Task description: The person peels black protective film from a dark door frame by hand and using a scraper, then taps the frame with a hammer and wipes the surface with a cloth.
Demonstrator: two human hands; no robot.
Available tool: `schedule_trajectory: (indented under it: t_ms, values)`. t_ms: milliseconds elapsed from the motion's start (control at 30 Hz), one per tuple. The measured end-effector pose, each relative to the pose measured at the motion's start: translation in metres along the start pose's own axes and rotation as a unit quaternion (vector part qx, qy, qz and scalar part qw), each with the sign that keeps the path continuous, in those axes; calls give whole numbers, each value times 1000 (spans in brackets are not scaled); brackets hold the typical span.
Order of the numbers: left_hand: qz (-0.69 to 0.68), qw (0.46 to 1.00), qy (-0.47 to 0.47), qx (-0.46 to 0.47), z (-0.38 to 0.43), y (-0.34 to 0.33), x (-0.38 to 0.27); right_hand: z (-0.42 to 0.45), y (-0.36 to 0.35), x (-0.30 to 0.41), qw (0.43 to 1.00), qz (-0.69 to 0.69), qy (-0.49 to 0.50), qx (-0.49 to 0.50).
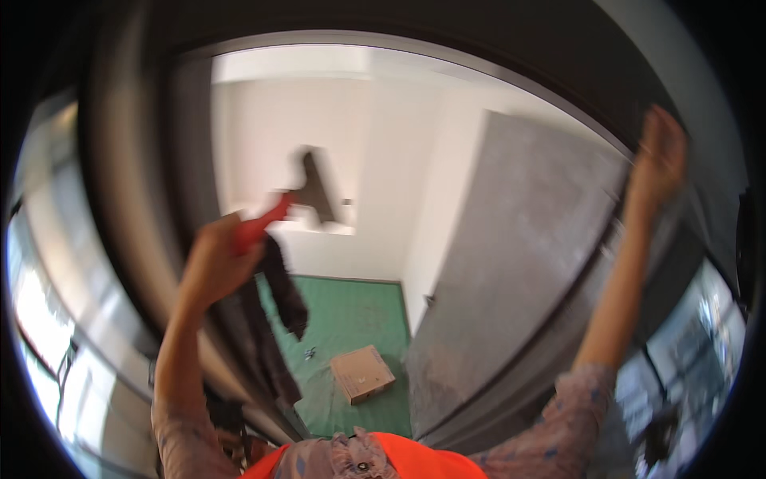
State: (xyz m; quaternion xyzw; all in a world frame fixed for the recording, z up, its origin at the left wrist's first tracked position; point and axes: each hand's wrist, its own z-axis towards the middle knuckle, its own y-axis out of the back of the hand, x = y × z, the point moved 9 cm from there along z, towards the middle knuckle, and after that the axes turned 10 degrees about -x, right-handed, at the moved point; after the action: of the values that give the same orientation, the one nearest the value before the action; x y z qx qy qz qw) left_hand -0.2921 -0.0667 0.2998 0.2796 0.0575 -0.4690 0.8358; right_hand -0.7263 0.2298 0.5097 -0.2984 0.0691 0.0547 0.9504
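My left hand (221,257) is closed around the red handle of a scraper (317,188) with a wide, dark blade, raised in the doorway. A dark cloth (284,293) hangs just below this hand; whether the fingers also hold it is unclear. High on the right, my right hand (661,149) is at the dark door frame (616,90), its fingers curled and blurred. I cannot tell whether it touches the frame or holds anything small.
A grey door (508,257) stands open inward on the right. Beyond the frame, a cardboard box (362,374) and a small blurred object (309,353) lie on green floor covering (353,317). White walls (407,167) enclose the room.
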Motion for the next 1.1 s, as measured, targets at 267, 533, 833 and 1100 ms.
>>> schedule_trajectory:
  t_ms: [267, 533, 833, 1100]
  values:
    - [299, 929, -196, 95, -25, -39, 4, -30, -99, 232, 915, 274, 233, 181]
    - [246, 940, -224, 76, -25, -41, -1, -44, -209, 385, 900, 294, 222, 233]
    - [233, 941, -235, 69, -26, -39, 3, -26, -272, 434, 872, 207, 173, 409]
    - [232, 940, -242, 59, -29, -35, 3, -19, -280, 450, 821, 194, 193, 501]
